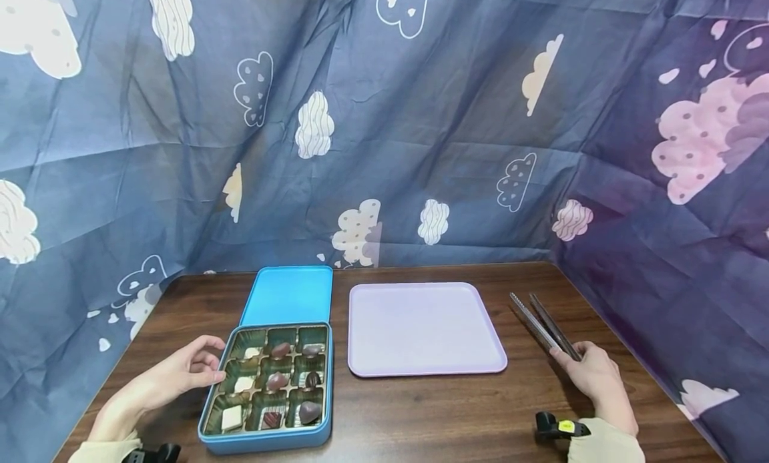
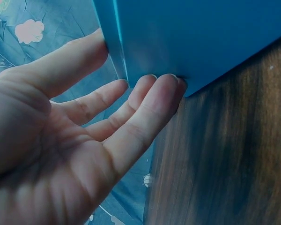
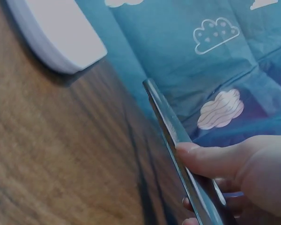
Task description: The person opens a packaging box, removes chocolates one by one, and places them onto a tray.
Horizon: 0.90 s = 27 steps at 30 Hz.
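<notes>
My left hand (image 1: 171,377) is at the left side of a blue tin box (image 1: 270,441), its thumb at the rim and its fingertips touching the outer wall (image 2: 201,47). In the box, a gold divided insert holds several chocolates, among them a white square one (image 1: 231,418), a dark striped one (image 1: 272,419) and a dark rounded one (image 1: 310,411). At the right, my right hand (image 1: 595,376) grips metal tongs (image 1: 535,323) near their rear end, thumb along one arm (image 3: 171,126). The tongs' tips are spread apart and point away from me.
The box's bright blue lid (image 1: 288,295) lies behind it. A pale lilac tray (image 1: 423,326) sits between the box and the tongs on the dark wooden table (image 1: 420,416). Blue cloud-patterned cloth (image 1: 390,149) hangs behind and at both sides.
</notes>
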Motion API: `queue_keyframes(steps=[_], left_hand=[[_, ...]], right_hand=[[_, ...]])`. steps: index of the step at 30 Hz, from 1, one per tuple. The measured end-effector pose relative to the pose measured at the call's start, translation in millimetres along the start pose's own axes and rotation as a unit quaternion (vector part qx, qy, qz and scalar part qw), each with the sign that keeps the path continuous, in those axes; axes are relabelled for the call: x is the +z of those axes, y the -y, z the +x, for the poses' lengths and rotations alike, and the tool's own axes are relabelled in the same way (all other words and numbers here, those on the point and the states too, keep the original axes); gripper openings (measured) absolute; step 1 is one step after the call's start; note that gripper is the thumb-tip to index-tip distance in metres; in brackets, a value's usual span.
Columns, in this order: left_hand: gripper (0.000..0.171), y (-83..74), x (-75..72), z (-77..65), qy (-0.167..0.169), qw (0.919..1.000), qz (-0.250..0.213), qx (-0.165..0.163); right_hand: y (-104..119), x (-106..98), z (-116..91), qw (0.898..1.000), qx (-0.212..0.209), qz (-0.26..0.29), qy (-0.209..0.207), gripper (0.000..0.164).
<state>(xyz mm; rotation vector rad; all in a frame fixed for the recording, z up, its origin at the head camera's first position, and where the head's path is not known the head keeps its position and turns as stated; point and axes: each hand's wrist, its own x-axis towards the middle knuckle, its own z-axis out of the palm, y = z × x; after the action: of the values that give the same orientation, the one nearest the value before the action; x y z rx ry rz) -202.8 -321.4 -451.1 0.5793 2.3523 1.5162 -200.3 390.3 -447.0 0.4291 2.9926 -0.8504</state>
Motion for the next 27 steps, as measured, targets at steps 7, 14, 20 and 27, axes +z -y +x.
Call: queue_keyframes(steps=[7,14,20,27], left_hand=[[0.047,-3.4,-0.4,2.1,-0.005,0.9998,0.009,-0.017],[0.048,-3.5,-0.1,2.0,0.001,0.9999,-0.007,-0.011],[0.047,-2.4,-0.8,1.6,0.005,0.9999,-0.006,-0.008],[0.048,-1.6,-1.1,0.8,0.005,0.9998,-0.008,-0.017]], right_hand=[[12,-11,-6,0.999,-0.036,0.014,-0.026,0.074],[30,-15,-12,0.992,-0.105,-0.010,-0.066,0.068],[58,-16,-18,0.981,-0.165,-0.017,-0.095,0.056],[95,-14,-29,0.972,-0.209,-0.013,-0.102,0.057]])
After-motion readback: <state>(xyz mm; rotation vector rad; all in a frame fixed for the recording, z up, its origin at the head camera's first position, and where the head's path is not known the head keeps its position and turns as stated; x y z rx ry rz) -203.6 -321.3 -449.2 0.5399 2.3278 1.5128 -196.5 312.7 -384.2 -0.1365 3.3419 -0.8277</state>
